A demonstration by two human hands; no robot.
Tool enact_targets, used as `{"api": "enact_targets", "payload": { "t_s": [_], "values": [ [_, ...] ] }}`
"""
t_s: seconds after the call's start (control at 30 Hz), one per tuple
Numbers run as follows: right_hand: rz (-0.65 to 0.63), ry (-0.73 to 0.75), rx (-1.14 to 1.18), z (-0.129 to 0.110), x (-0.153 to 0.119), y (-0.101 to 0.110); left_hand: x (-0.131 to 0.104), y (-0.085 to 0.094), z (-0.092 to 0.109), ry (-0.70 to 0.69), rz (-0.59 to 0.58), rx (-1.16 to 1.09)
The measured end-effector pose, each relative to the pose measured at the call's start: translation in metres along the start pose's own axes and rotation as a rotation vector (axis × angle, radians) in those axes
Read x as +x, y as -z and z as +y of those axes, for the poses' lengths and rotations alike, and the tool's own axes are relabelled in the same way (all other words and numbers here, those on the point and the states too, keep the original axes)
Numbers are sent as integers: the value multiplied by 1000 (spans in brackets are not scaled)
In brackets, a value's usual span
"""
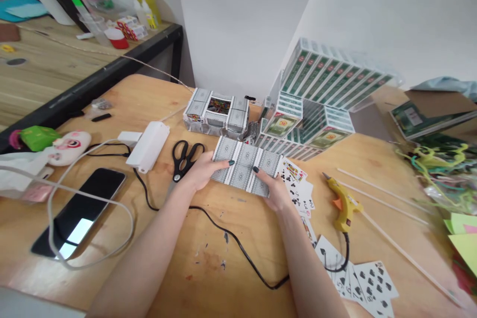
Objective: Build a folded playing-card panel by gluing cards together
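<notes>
I am seeing a crowded surface (208, 283): a card-covered box (238, 114) is sitting just beyond the hands, stacked card cases (335, 77) are rising behind it to the right, and a yellow glue gun (342, 206) is lying past the loose playing cards (374, 280). Scissors (177, 177) are resting beside the left hand (201, 171), and a black cable (237, 243) is passing behind both forearms. The card panel (246, 166) is showing three grey-patterned sections with white borders between them, sloping slightly down to the right. It is spanning both hands, the fingers closing on its ends; the left thumb and the right hand (278, 191) are pressing its face, while I cannot tell how the underside is being supported. Its far edge is coming near the box, its right end is overlapping the cards in view, and speckled wood is stretching between the forearms.
</notes>
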State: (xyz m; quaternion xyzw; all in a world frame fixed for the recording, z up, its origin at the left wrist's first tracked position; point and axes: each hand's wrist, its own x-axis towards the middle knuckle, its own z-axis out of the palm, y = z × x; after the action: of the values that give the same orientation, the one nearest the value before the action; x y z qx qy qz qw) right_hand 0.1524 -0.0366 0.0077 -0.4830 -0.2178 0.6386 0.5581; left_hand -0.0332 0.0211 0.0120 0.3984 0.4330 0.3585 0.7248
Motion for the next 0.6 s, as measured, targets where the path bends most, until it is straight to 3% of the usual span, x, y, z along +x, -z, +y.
{"api": "enact_targets", "payload": {
  "t_s": [0.23,0.43,0.6],
  "values": [
    [51,97,-2,8,3,-3,1,-3,-1,-107,-18,100],
    [68,146,-15,12,4,-3,1,-6,-4,-98,44,170],
    [61,148,25,11,3,-5,1,-8,-5,-112,28,186]
  ]
}}
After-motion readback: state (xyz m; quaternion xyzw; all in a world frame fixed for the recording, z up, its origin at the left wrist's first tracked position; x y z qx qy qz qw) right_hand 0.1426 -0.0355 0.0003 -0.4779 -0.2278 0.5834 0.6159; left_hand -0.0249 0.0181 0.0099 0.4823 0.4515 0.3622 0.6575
